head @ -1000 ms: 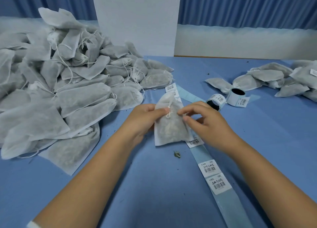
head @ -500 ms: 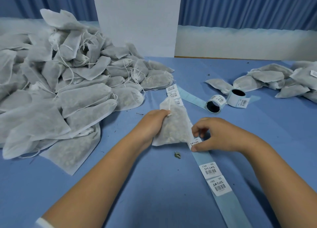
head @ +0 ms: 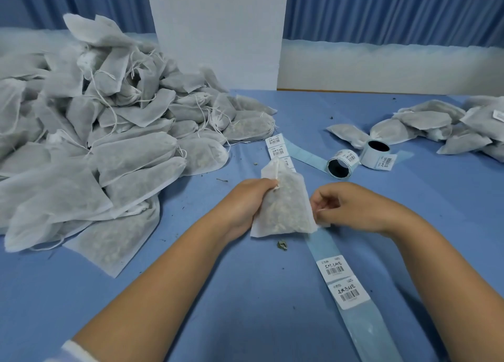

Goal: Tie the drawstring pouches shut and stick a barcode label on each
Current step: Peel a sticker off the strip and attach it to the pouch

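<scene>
My left hand [head: 245, 202] grips a white drawstring pouch [head: 286, 209] by its gathered neck, holding it upright over the blue table. Its lower right corner covers part of the pale blue label strip [head: 351, 301]. Beside that corner, my right hand [head: 343, 206] has its fingers curled and pinches a white barcode label [head: 323, 222] at the strip. Two more barcode labels [head: 342, 282] sit on the strip nearer to me.
A big heap of white pouches [head: 95, 143] fills the left side. A smaller pile of pouches [head: 447, 127] lies at the right back. Two label rolls [head: 357, 160] stand behind my right hand. A dried leaf scrap [head: 282, 245] lies below the pouch.
My right hand left the pouch's neck, dropped to the label strip and now pinches a label. My left hand kept hold of the pouch and lowered it slightly.
</scene>
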`<state>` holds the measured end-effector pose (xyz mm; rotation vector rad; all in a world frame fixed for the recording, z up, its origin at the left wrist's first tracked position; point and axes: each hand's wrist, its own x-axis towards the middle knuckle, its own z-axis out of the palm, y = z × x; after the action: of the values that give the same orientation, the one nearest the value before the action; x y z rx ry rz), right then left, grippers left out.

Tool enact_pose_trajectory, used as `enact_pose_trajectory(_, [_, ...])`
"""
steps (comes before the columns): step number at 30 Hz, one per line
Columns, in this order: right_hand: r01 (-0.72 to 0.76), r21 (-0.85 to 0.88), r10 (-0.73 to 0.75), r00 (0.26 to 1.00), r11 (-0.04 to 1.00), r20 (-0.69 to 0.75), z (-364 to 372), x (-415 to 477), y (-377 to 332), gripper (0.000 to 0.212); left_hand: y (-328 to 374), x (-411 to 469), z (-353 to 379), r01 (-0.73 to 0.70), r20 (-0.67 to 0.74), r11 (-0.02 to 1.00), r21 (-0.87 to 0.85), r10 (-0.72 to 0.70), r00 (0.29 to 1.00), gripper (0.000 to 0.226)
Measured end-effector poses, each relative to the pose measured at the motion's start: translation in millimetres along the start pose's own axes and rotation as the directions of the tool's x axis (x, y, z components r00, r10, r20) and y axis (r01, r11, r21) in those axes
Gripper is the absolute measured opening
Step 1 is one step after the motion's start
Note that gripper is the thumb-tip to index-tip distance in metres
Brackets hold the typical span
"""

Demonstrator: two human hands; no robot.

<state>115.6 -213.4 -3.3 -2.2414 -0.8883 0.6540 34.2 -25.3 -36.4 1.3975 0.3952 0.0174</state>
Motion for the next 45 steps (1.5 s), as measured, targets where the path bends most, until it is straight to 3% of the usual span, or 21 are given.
enact_pose_trajectory(3, [0.023,0.138,0.011,0.972,0.99,-0.237,-2.5,4.5,3.6,0.012,0.3,-2.3,-0.7,-0.024,-0.029,0.999,0.047,0.026,0.999,0.026])
enact_pose_trajectory(6, [0.125,0.35,0.06,0.879,0.929,-0.473,-2.8,6.7,0.7,0.017,2.5,-4.0,-3.0,-0.072,-0.093,0.99,0.121,0.084,0.992,0.026])
enact_pose_trajectory(8, [0.219,0.453,0.079,0.83,0.864,-0.552,-2.3,5.1,-3.8,0.019,4.7,-5.2,-3.8,-0.1,-0.137,0.979,0.178,0.125,0.983,0.027])
enact_pose_trajectory(13, [0.366,0.694,-0.065,0.905,0.62,-0.42,13.0,-0.9,-24.7,0.021,4.4,-7.6,1.0,-0.142,-0.117,0.932,0.333,0.19,0.975,0.031])
enact_pose_trajectory(16, [0.39,0.725,-0.088,0.904,0.567,-0.418,25.3,2.4,-31.5,0.021,3.1,-11.0,4.6,-0.187,0.01,0.904,0.385,0.199,0.98,0.02])
enact_pose_trajectory(19, [0.372,0.731,-0.046,0.905,0.572,-0.424,28.4,5.9,-29.7,0.02,3.1,-15.0,5.7,-0.214,0.117,0.905,0.367,0.183,0.976,0.029])
enact_pose_trajectory(22, [0.349,0.751,-0.018,0.912,0.56,-0.41,28.0,7.8,-26.5,0.019,2.7,-15.1,4.8,-0.223,0.13,0.902,0.368,0.188,0.974,0.037])
enact_pose_trajectory(28, [0.34,0.603,-0.054,0.896,0.722,-0.44,22.9,6.2,-22.0,0.023,2.5,-10.3,-1.7,-0.211,0.074,0.933,0.291,0.198,0.977,0.02])
enact_pose_trajectory(33, [0.335,0.422,-0.124,0.882,0.843,-0.454,21.4,2.8,-22.8,0.044,6.0,-11.8,-3.4,-0.193,0.102,0.943,0.271,0.171,0.98,0.021])
enact_pose_trajectory(43, [0.319,0.341,-0.134,0.873,0.884,-0.468,26.9,8.4,-17.3,0.044,8.5,-17.9,1.2,-0.189,0.167,0.953,0.235,0.152,0.974,0.018])
enact_pose_trajectory(45, [0.331,0.325,-0.148,0.865,0.886,-0.479,30.0,9.0,-18.6,0.043,8.1,-18.3,4.8,-0.179,0.097,0.956,0.234,0.16,0.982,0.028])
